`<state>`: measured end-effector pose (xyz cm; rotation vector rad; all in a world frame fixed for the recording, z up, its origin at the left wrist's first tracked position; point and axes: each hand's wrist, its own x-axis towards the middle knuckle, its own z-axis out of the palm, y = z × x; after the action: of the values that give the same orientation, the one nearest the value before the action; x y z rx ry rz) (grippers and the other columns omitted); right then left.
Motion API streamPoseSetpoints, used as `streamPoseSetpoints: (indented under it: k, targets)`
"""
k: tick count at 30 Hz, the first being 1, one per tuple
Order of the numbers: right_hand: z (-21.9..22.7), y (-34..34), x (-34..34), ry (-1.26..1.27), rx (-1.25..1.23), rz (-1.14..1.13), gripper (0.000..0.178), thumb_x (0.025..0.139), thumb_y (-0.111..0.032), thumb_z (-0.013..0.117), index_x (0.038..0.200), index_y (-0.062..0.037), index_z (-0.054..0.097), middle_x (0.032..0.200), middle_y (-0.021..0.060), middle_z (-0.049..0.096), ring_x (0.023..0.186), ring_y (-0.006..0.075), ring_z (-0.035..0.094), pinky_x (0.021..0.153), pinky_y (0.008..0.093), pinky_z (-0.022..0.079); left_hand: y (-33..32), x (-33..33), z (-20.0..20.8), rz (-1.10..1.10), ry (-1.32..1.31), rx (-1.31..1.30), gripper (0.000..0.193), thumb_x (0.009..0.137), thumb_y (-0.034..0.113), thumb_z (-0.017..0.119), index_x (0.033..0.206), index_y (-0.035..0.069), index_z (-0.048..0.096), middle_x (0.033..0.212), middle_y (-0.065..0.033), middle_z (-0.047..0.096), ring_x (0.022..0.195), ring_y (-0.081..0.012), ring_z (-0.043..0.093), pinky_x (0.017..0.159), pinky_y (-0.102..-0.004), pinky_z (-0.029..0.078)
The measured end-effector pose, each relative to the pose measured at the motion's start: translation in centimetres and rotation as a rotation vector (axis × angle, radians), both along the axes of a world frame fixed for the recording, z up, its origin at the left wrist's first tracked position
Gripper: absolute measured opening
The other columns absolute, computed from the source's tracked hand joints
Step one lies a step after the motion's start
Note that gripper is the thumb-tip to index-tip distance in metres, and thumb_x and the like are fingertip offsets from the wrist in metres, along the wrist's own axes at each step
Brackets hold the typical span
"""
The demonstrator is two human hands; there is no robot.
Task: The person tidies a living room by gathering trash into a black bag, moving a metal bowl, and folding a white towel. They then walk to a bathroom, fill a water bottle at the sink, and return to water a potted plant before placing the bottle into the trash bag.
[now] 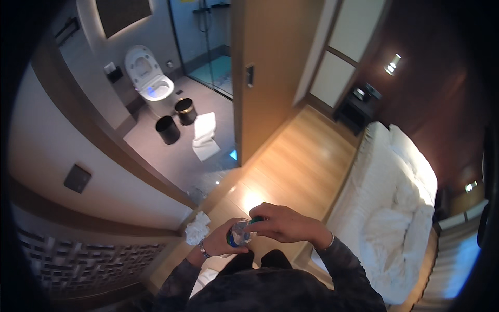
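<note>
A clear plastic bottle point(240, 234) with blue and green on its side is held in front of my body. My left hand point(220, 240) wraps round it, thumb and fingers on opposite sides. Over its upper right side, my right hand point(285, 223) has its fingers curled around a small green cap point(257, 220). Whether the cap still touches the bottle's mouth cannot be made out, since the right fingers cover that spot. Beside my left wrist, crumpled white cloth or paper point(197, 228) lies on the floor.
At the right stands a bed point(379, 223) with rumpled white bedding. A sliding wooden door point(270, 78) edges the bathroom, where a toilet point(156, 88) has its lid up. Two black bins point(167, 130) and a white towel point(205, 132) are on the bathroom floor.
</note>
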<state>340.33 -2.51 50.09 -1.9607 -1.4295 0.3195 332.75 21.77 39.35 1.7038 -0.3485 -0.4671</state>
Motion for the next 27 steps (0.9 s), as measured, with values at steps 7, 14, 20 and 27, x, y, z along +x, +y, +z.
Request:
streamPoseSetpoints:
  k: [7, 14, 20, 27]
  targets:
    - [1.2, 8.1, 19.5, 0.053, 0.026, 0.034, 0.039, 0.083, -0.021, 0.07, 0.12, -0.0149, 0.061, 0.103, 0.0106, 0.059, 0.088, 0.0312, 0.062, 0.072, 0.0394, 0.051, 5.3, 15.1, 1.4, 0.34, -0.09, 0.04, 0.089, 0.063, 0.029, 0.093, 0.135, 0.004, 0.047, 0.124, -0.0108, 0.058, 0.116, -0.0203, 0.056, 0.098, -0.0345, 0.045]
    - [-0.3, 17.6, 34.9, -0.137, -0.048, 0.113, 0.03, 0.088, -0.041, 0.063, 0.102, -0.0154, 0.067, 0.083, 0.0111, 0.064, 0.078, 0.0345, 0.064, 0.064, 0.0427, 0.052, 7.9, 24.9, 0.5, 0.731, -0.032, 0.059, 0.094, 0.065, 0.029, 0.092, 0.139, 0.003, 0.04, 0.13, -0.0123, 0.054, 0.121, -0.0208, 0.052, 0.103, -0.0359, 0.042]
    - [0.8, 27.3, 44.4, -0.013, -0.067, 0.487, 0.028, 0.091, -0.036, 0.059, 0.108, -0.0147, 0.065, 0.097, 0.0105, 0.061, 0.086, 0.0332, 0.062, 0.073, 0.041, 0.051, 13.2, 30.4, -0.9, 0.895, -0.064, -0.241, 0.079, 0.079, 0.017, 0.079, 0.143, 0.003, 0.036, 0.13, -0.0075, 0.053, 0.12, -0.0153, 0.052, 0.103, -0.0344, 0.041]
    - [1.5, 39.1, 51.9, 0.088, -0.119, 0.675, 0.032, 0.09, -0.021, 0.061, 0.122, -0.0181, 0.063, 0.104, 0.0097, 0.059, 0.09, 0.0308, 0.063, 0.081, 0.0378, 0.051, 22.9, 36.8, -1.4, 0.999, -0.005, -0.304, 0.079, 0.079, 0.021, 0.083, 0.141, 0.002, 0.038, 0.126, -0.0082, 0.054, 0.117, -0.0148, 0.05, 0.102, -0.0331, 0.042]
